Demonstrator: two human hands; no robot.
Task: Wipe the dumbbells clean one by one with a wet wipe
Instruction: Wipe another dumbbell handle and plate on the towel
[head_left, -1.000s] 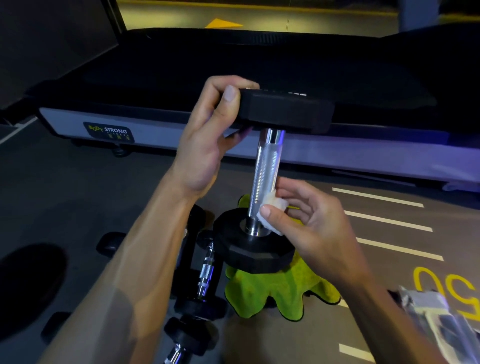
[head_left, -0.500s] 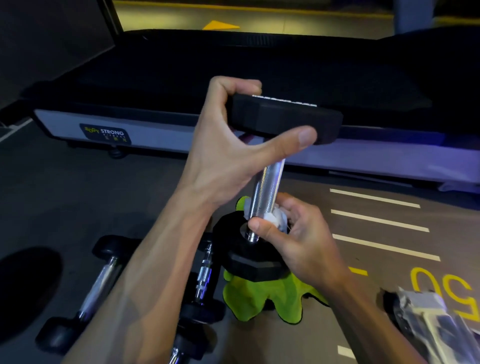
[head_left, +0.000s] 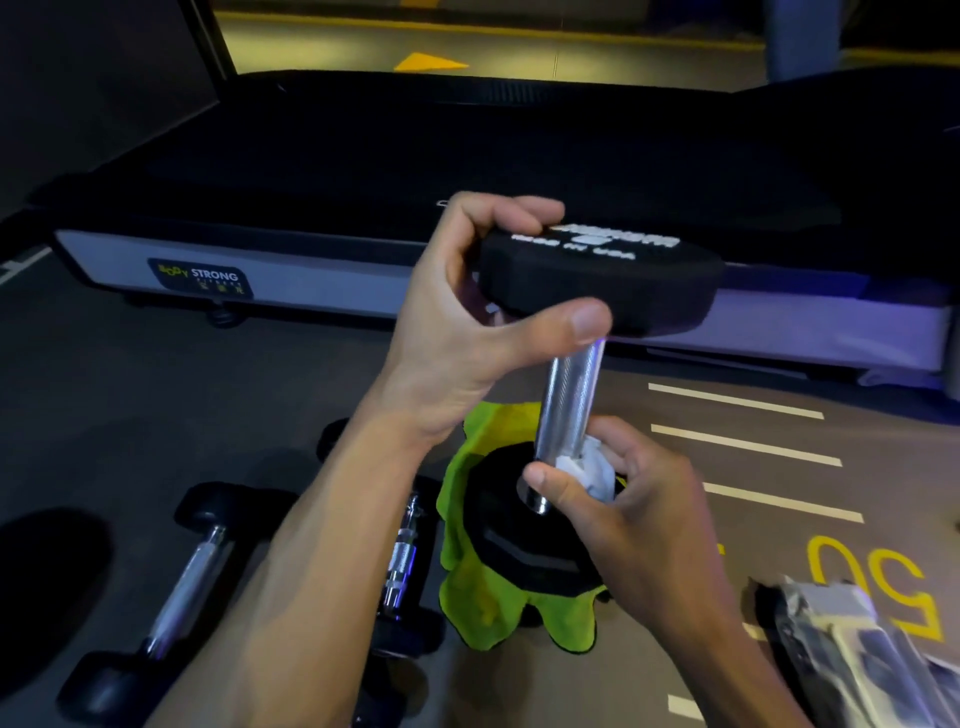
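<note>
Right grip (head_left: 613, 499) is closed around the foot of a chrome handle (head_left: 569, 410), thumb on the near side and fingers curled behind, with a white wet wipe (head_left: 589, 470) bunched between the fingers and the metal. That handle belongs to the dumbbell (head_left: 571, 415) being cleaned, which stands on end: its lower head (head_left: 519, 540) sits just below this grip on a lime-green cloth (head_left: 483, 597) spread on the floor.

Up the handle from there, the left grip (head_left: 467, 322) pinches the rim of the upper head (head_left: 602, 275), thumb under the near edge and fingers folded over the far side, steadying the weight upright.

Judging by its solid black heads and steel bar, the dumbbell is heavy and rigid, so the cloth and floor should carry the load while the top hand only balances it. The knurled middle of the handle likely gives good purchase; the smooth polished collar at the bottom, wet from the wipe, is probably slippery. The broad faceted heads look like the safest place to hold when turning or laying it down. The wipe itself is soft and light and will bunch easily.

Left of the lower grip, two more dumbbells lie on the floor: one (head_left: 402, 566) just beside the cloth, another (head_left: 182, 587) farther out. Near the right wrist lies a shiny packet (head_left: 852, 639). Beyond both hands stretches a treadmill (head_left: 332, 280).
</note>
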